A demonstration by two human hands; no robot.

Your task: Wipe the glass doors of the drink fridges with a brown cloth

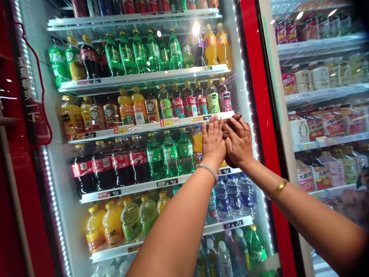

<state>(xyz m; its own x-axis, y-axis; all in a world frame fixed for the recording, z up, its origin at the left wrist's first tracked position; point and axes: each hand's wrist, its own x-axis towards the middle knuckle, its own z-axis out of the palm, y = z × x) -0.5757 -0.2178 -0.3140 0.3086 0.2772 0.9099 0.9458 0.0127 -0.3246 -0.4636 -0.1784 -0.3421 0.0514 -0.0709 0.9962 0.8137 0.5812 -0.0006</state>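
My left hand [213, 139], with a pale bracelet [208, 172] at the wrist, is open, its fingers stretched upward against the glass front of a lit drinks fridge [250, 77]. Close beside it on the right is my right hand [238, 141], below a gold bracelet [279, 189]. Its fingers are bent and slightly apart, and no held object shows. Dark finger shapes behind the hands look like their reflection in the glass. Both hands are in front of the right end of a shelf edge [184, 122], below a pink-labelled bottle [225, 99].
Rows of cola [82, 169], green bottles [170, 154], yellow juice [113, 225] and blue-labelled water [234, 198] stand on the fridge shelves. A red frame [261, 77] runs down its right side. Another stocked fridge [323, 90] is farther right.
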